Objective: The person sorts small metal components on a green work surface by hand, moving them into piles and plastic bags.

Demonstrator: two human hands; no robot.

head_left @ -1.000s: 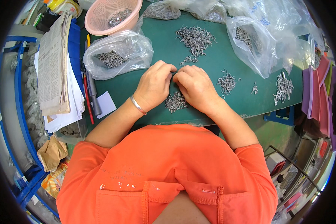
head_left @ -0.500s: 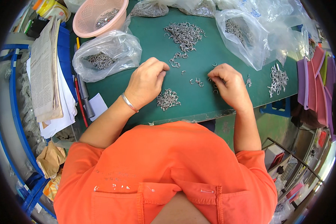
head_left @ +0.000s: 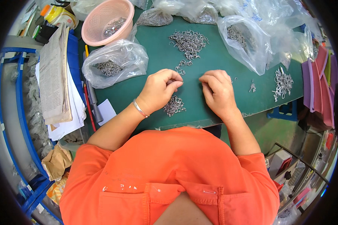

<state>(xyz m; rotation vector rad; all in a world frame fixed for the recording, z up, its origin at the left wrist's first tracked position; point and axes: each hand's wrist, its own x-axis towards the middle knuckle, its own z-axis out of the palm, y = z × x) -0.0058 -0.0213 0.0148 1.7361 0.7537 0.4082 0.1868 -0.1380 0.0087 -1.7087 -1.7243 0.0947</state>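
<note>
My left hand (head_left: 158, 91) is closed in a pinch over the green table. What its fingertips hold is too small or hidden to make out. Just below it lies a small pile of curved metal hooks (head_left: 174, 106), partly covered by the hand. Across a short gap, my right hand (head_left: 218, 91) has its fingers curled together and pointing down at the tabletop; anything in them is hidden. A larger heap of similar grey hooks (head_left: 189, 43) lies farther back, trailing a few loose pieces toward my left hand.
Clear plastic bags with metal parts stand left (head_left: 114, 63) and right (head_left: 244, 43). A pink basket (head_left: 108, 22) is at the back left, beside newspapers (head_left: 56, 75). Small metal clasps (head_left: 282, 84) lie near the right edge, with purple and pink boards (head_left: 319, 86) beyond.
My right hand has moved left, closer to my left hand, and now covers where loose hooks lay. My left hand stays pinched. The whole view has shifted slightly.
</note>
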